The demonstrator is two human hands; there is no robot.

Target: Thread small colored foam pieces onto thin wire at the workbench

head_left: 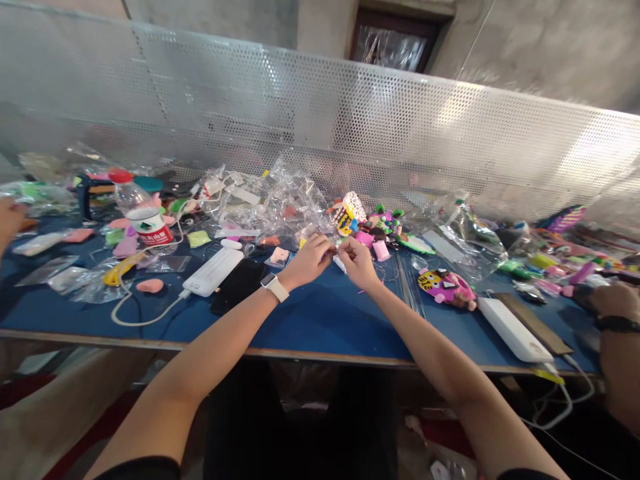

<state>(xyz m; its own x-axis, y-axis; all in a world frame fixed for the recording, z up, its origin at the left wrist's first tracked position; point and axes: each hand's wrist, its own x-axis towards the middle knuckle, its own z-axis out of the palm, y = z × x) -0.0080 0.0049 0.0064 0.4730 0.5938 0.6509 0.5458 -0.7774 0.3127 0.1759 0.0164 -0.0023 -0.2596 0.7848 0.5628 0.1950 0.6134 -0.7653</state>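
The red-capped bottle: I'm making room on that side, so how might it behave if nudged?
The bottle is probably light: no liquid shows in its clear upper part, though the label hides the rest. Tall and round, it could tip, then roll. Its wall looks like thin plastic, so it may dent.

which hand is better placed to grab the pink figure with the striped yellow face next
Probably the right hand: it is nearer the pink figure, which lies off to its right, while the left hand would likely have to cross the right arm.
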